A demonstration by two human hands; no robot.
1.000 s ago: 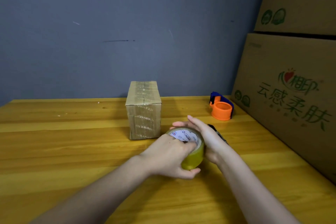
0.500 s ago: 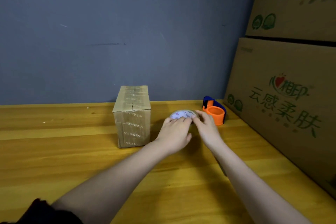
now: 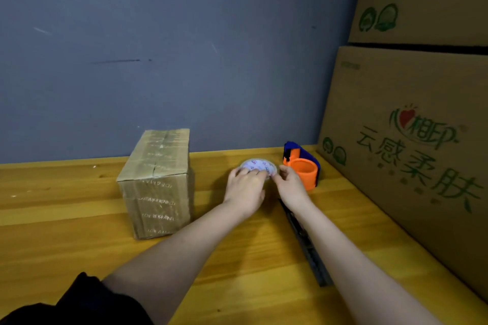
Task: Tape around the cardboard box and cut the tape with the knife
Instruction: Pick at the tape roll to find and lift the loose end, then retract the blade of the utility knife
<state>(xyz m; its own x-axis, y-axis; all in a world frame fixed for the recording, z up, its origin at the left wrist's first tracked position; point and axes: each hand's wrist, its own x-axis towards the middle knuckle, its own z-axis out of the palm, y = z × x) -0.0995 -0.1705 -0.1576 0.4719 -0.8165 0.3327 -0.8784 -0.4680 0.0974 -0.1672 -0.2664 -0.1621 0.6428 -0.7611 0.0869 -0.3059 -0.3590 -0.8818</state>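
Note:
A small cardboard box [image 3: 158, 185], wrapped in clear printed tape, stands on the wooden table [image 3: 66, 240] left of centre. To its right lies the tape roll [image 3: 260, 165], flat, with its white printed core facing up. My left hand [image 3: 245, 188] rests on the roll's near left side, and my right hand [image 3: 290, 185] touches its right edge with the fingertips. Both hands hold the roll. A dark, long knife [image 3: 306, 245] lies on the table, partly hidden under my right forearm.
An orange and blue tape dispenser [image 3: 303, 169] stands just right of the roll, close to my right hand. Large printed cartons [image 3: 412, 140] are stacked along the right edge of the table. A grey-blue wall runs behind.
Both hands carried the tape roll away from me, from the near middle of the table to a spot beside the orange dispenser. The roll went from tilted in my hands to lying flat.

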